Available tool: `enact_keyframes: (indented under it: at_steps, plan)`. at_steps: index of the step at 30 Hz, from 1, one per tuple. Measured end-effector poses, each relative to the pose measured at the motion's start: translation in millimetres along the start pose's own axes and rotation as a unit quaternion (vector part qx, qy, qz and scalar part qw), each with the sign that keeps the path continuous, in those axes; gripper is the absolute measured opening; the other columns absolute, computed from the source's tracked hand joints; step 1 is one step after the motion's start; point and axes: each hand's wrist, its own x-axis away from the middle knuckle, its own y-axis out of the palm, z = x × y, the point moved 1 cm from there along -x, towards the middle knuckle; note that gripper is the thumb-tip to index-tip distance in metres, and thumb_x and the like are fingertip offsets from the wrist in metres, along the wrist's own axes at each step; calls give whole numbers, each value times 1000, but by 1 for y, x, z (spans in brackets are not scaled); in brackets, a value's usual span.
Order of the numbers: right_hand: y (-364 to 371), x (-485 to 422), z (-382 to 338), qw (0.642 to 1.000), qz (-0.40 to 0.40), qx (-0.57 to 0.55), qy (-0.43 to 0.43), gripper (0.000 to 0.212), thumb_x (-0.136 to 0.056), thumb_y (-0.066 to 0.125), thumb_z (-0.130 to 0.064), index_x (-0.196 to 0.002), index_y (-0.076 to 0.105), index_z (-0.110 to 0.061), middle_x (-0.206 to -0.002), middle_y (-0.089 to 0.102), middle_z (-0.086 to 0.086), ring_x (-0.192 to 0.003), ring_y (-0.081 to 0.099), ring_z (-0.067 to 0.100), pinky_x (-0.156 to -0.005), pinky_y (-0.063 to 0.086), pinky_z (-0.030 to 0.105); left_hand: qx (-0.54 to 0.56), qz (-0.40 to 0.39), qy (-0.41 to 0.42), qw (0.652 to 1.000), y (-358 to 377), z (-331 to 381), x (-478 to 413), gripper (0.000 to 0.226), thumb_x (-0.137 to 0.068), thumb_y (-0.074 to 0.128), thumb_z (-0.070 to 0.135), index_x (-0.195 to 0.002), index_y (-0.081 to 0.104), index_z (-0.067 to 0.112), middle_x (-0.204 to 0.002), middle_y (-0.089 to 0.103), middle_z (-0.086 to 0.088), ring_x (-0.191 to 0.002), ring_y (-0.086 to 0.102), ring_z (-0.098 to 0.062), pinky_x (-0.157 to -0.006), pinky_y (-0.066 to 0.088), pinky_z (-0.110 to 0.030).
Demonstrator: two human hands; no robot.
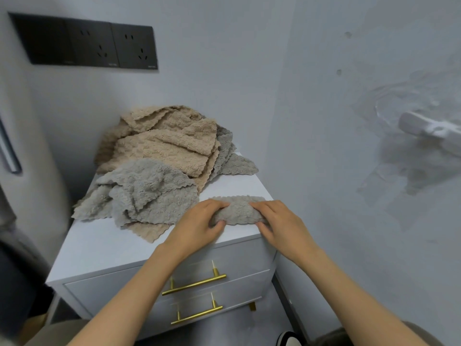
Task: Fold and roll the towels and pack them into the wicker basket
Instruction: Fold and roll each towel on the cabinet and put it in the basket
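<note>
A small grey fleecy towel (237,213) is gripped at both ends. The left hand (199,222) and the right hand (280,224) are each curled round it, with thumbs tucked at the near side. It is set near the front right edge of a white two-drawer cabinet (112,248), mostly rolled, with a short flat strip showing beyond the fingers. Rolling is judged to be in hand. Next, the roll must be closed firmly and kept from unwinding. A loose heap of beige and grey towels (162,146) lies further back, unfolded. No wicker basket is seen. Tiny marks on the black wall sockets (87,43) are too blurred to be read.
</note>
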Motion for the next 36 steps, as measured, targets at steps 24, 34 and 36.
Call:
enact_keyframes:
  at_steps: [24,34,36]
  plan:
    - [-13,-51,9,932,-254,-164,201,31,-98,45,-33,-75,50,-13,-84,57,5,-84,50,22,-70,35,29,-2,-58,-131,990,-11,-1,-18,47,-89,43,61,-87,58,16,-63,52,-1,-58,50,-15,-54,34,-30]
    - [-20,-46,2,916,-259,-222,210,16,-92,49,-24,-80,50,-14,-86,53,0,-86,48,19,-70,35,29,65,-109,-122,984,-15,5,-18,32,-85,65,44,-89,54,13,-71,51,2,-63,45,-12,-53,30,-25]
    - [-24,-40,-1,920,-246,-225,206,16,-92,48,-24,-94,55,-10,-95,57,2,-91,52,20,-76,39,31,122,-85,-121,981,-14,8,-16,28,-85,67,39,-97,56,17,-85,60,2,-76,55,-14,-63,40,-19]
